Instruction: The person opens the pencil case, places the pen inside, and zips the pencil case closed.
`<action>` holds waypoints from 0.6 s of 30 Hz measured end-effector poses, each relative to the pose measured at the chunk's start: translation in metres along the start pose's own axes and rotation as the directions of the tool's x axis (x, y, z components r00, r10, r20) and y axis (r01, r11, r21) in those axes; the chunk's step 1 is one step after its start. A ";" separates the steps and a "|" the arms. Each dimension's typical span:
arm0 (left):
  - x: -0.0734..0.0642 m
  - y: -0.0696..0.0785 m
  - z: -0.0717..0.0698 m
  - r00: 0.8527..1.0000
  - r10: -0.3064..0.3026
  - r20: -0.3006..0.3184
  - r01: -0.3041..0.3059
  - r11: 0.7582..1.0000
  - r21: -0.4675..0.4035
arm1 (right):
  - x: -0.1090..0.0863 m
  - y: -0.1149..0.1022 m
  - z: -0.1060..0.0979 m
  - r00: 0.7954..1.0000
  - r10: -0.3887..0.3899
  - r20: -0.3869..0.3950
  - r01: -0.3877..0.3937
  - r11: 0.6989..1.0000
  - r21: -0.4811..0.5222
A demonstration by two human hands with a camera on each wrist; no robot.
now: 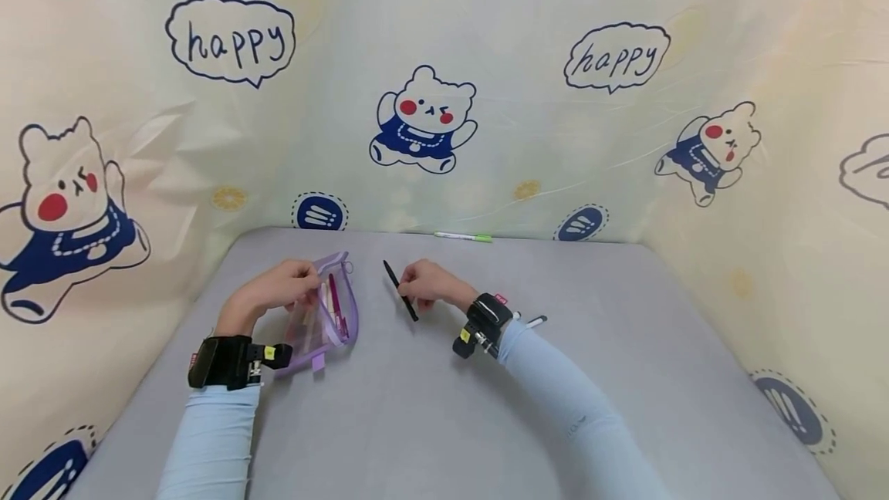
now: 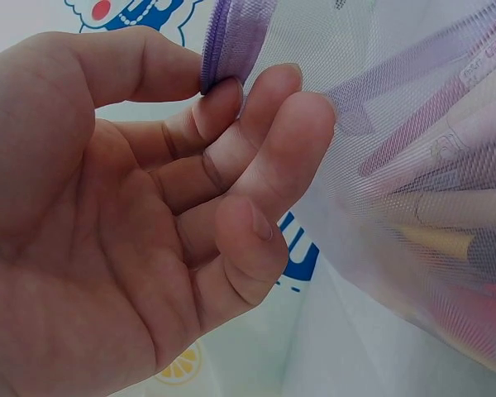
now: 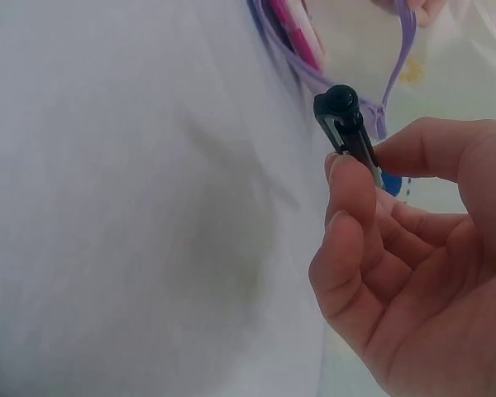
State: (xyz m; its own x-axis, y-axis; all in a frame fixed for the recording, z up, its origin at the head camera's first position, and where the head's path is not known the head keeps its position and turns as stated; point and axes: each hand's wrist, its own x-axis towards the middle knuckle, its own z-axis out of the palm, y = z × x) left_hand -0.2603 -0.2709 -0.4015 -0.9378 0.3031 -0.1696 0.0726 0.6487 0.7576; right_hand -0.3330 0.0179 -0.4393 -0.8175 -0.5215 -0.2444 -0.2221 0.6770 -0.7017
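My left hand [image 1: 295, 284] pinches the purple zippered edge of a mesh pencil case [image 1: 354, 307] between thumb and fingers. Through the mesh in the left wrist view, several pens and markers [image 2: 430, 207] show inside the case, one of them dark pink [image 1: 336, 303]. Just right of the case, my right hand [image 1: 432, 284] pinches a black pen [image 1: 390, 272] around its middle. The pen slants above the table, and its clip end [image 3: 341, 103] faces the camera in the right wrist view, with the case's purple edge behind it.
A white and green marker [image 1: 464, 237] lies at the back edge of the grey table [image 1: 430, 423]. Another white pen with a dark tip [image 1: 537, 322] lies partly hidden behind the right wrist. A patterned curtain [image 1: 514, 130] closes off the back and sides.
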 end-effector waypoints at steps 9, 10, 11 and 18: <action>-0.002 0.003 -0.002 1.000 -0.009 0.005 0.009 1.000 0.005 | -0.001 -0.014 0.009 0.994 -0.072 0.082 0.063 0.992 0.105; -0.002 0.003 -0.002 1.000 -0.011 0.004 0.011 1.000 0.006 | -0.001 -0.016 0.010 0.993 -0.075 0.088 0.065 0.992 0.109; -0.002 0.003 -0.002 1.000 -0.013 0.004 0.013 1.000 0.005 | 0.000 -0.018 0.010 0.993 -0.076 0.091 0.066 0.992 0.109; -0.002 0.004 -0.002 1.000 -0.019 0.006 0.019 1.000 0.004 | 0.004 -0.030 0.019 0.991 -0.091 0.099 0.084 0.993 0.078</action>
State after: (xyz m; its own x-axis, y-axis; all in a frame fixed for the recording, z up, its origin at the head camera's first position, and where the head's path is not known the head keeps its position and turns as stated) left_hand -0.2587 -0.2709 -0.3970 -0.9370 0.2944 -0.1879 0.0556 0.6570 0.7519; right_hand -0.3199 -0.0144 -0.4325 -0.7373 -0.6298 -0.2444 -0.2473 0.5883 -0.7699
